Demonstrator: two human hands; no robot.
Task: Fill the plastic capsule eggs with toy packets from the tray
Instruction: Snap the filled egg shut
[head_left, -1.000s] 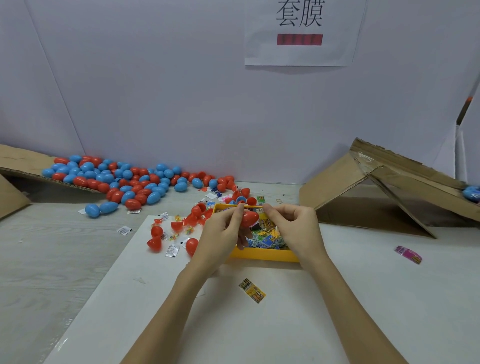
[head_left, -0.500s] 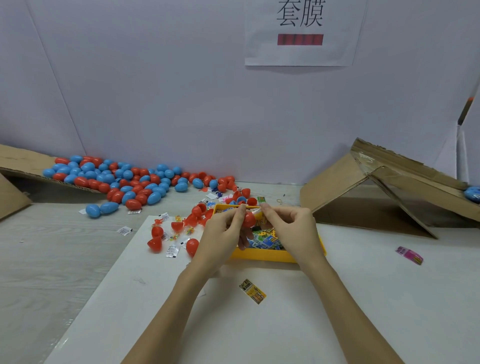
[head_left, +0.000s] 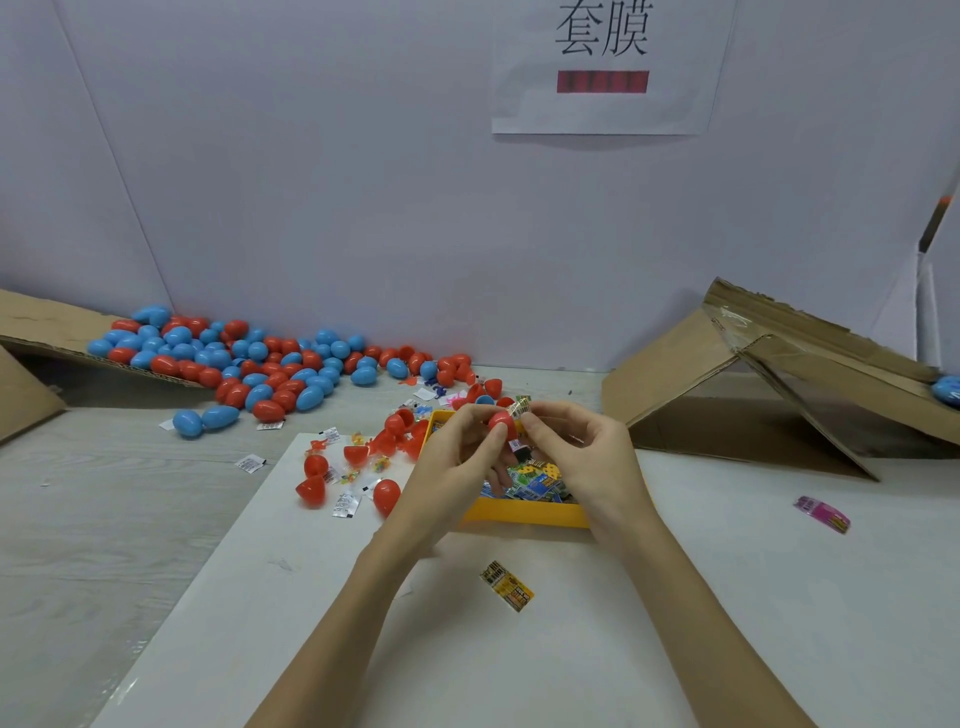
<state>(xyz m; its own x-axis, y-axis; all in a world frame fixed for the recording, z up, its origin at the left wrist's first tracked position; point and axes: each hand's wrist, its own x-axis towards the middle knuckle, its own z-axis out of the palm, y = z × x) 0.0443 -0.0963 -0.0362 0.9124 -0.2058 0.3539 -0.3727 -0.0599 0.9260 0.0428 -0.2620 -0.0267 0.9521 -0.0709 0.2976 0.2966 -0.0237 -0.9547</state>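
Observation:
My left hand (head_left: 457, 457) grips a red capsule egg half (head_left: 503, 425) above the yellow tray (head_left: 524, 514). My right hand (head_left: 582, 452) pinches a small toy packet (head_left: 519, 408) at the egg half's upper right edge. The tray holds several printed toy packets (head_left: 535, 480), partly hidden by both hands. Loose red egg halves (head_left: 314, 488) lie on the white sheet left of the tray.
A heap of closed red and blue eggs (head_left: 260, 364) spreads along the back left, over a cardboard flap (head_left: 36, 322). A folded cardboard ramp (head_left: 769, 384) stands right. One yellow packet (head_left: 506, 585) and one pink packet (head_left: 822, 514) lie on the white sheet.
My right hand has brought the packet up against the red egg half, and both hands have shifted slightly closer together above the tray.

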